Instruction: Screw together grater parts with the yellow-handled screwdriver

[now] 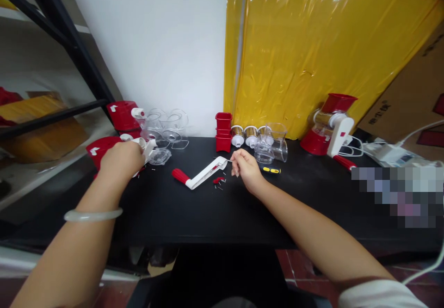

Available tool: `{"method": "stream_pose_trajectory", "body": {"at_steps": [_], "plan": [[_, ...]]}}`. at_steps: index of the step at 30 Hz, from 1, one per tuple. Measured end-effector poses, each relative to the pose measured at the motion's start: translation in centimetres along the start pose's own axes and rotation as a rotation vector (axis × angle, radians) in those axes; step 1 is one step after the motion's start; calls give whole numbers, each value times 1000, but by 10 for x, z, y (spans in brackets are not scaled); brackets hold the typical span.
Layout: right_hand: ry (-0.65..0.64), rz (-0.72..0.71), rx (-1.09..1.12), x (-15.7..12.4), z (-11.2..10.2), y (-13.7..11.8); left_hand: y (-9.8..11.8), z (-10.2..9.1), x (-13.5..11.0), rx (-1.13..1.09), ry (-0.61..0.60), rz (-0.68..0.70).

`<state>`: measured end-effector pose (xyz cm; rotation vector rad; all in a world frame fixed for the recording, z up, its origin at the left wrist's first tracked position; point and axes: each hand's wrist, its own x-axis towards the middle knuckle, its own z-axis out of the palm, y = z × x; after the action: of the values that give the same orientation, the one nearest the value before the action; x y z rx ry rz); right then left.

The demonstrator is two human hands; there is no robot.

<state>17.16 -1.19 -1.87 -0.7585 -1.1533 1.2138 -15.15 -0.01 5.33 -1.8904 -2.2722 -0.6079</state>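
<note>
The right hand (247, 169) is pinching a thin metal piece (230, 161) between thumb and forefinger, a fingertip grip that seems to be suiting something so slim. The piece is pointing at the end of a white crank arm (206, 172); whether it is touching is too small to tell. The crank is lying on the worktop (194, 215) to the left of these fingers, its open end facing them and its red knob (180, 176) pointing away, perhaps leaving that end easy to get at. A small red part (218, 180) and loose screws (221, 188) are lying on the near side of the same fingers, probably being grouped there for a short reach. A black-and-yellow tool handle (270, 170) is sitting just to the right of the hand.

The left hand (121, 160) is bending over a red base (99, 150) and its white fitting (150, 150). The back of the hand is hiding most of its fingers, so I cannot tell whether they are gripping or merely resting.

Beyond the right fingers, red containers (224, 134), grater drums (251, 136) and clear housings (275, 150) are standing by kind, apparently being sorted out of the way.
</note>
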Motion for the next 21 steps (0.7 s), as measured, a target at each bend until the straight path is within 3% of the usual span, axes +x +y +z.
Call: {"method": "stream_pose_trajectory", "body": {"at_steps": [3,7,16,21], "plan": [[10,-6,-2,0,0,-1,2,3,-3,242,-85,-15],[-5,-11,-14,0,0,-2,2,0,-7,394,-128,-24],[-3,-9,-32,-1,1,-2,14,-3,-9,445,-232,-142],[-5,-8,-42,-1,1,-2,24,-8,-14,427,-221,-134]]}}
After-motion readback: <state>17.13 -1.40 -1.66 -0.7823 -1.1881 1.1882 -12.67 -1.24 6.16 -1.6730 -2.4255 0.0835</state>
